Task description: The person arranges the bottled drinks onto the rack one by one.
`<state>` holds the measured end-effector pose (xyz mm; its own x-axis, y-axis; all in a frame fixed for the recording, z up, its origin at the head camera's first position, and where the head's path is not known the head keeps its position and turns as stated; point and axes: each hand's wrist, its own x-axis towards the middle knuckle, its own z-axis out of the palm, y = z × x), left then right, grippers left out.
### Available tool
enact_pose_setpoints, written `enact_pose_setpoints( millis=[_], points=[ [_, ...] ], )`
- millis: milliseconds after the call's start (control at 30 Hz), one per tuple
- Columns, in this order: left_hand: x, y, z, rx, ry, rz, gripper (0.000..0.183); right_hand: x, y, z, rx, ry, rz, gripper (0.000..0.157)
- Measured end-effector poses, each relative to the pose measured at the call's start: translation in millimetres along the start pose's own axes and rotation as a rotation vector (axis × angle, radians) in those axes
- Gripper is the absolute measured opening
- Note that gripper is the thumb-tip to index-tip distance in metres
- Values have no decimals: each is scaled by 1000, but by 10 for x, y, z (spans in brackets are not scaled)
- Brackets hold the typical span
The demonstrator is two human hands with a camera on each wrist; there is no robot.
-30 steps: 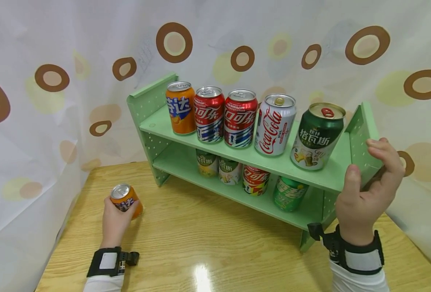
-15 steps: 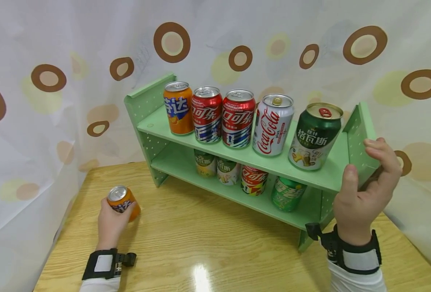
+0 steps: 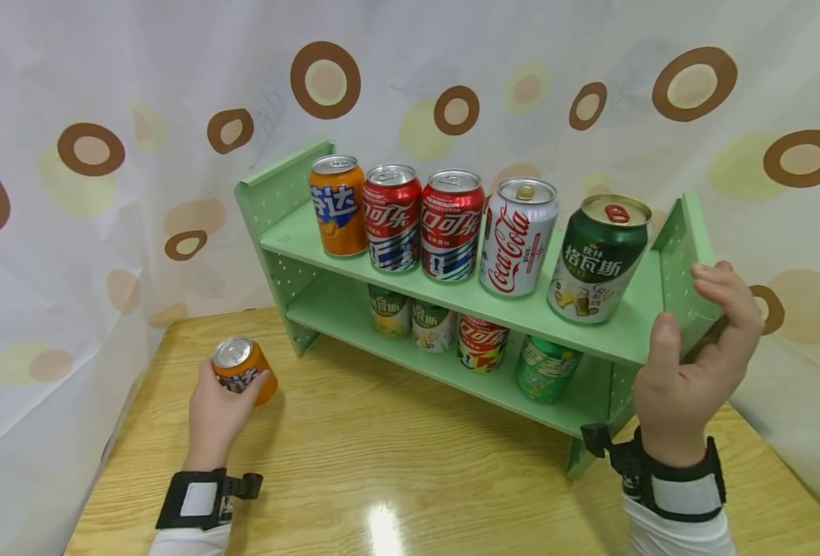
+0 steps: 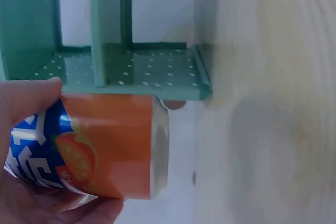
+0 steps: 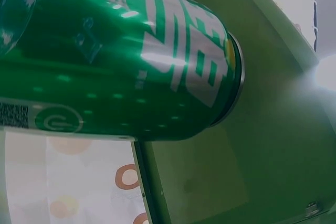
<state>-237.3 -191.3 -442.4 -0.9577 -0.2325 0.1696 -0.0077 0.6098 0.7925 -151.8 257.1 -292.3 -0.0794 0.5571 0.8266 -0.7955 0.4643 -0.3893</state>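
My left hand [image 3: 217, 421] grips an orange Fanta can [image 3: 260, 367], thumb on one side and fingers on the other. In the left wrist view the orange can [image 4: 118, 145] has its base clear of the wooden table, with a shadow below. A green two-tier shelf [image 3: 281, 235] stands behind. At the right end of it is my right hand [image 3: 695, 378], thumb and fingers either side of the end panel [image 3: 684, 293]. Close to that hand, a green can [image 5: 115, 61] fills much of the right wrist view.
Top tier: an orange can [image 3: 340, 224], two red cola cans [image 3: 392, 220], a white Coca-Cola can [image 3: 517, 239] and a dark green can [image 3: 598, 259]. Several more cans, including a red one [image 3: 482, 344], stand below. Patterned cloth [image 3: 396, 54] hangs behind the table [image 3: 382, 448].
My left hand has raised the orange can a little and shifted it slightly right and toward the shelf. My right hand stays at the shelf's end.
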Motion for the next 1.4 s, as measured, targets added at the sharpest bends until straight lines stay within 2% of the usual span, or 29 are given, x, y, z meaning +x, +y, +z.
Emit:
enact_pose_setpoints(
  millis=[333, 467, 767, 1033, 1200, 1400],
  points=[
    [35, 365, 24, -49, 4, 154, 75, 12, -7, -10, -4, -3, 4, 21],
    [55, 441, 65, -61, 23, 198, 76, 12, -4, -8, 10, -2, 3, 21],
    [92, 540, 154, -96, 22, 253, 73, 5, 6, -18, 13, -15, 2, 21],
    [123, 644, 215, -101, 7, 260, 73, 9, 5, -27, -5, -28, 3, 22],
    [139, 734, 243, -101, 17, 288, 69, 5, 5, -26, -1, -22, 1, 21],
    [173, 795, 287, -105, 6, 311, 74, -1, -1, -24, 1, -26, 5, 20]
  ],
)
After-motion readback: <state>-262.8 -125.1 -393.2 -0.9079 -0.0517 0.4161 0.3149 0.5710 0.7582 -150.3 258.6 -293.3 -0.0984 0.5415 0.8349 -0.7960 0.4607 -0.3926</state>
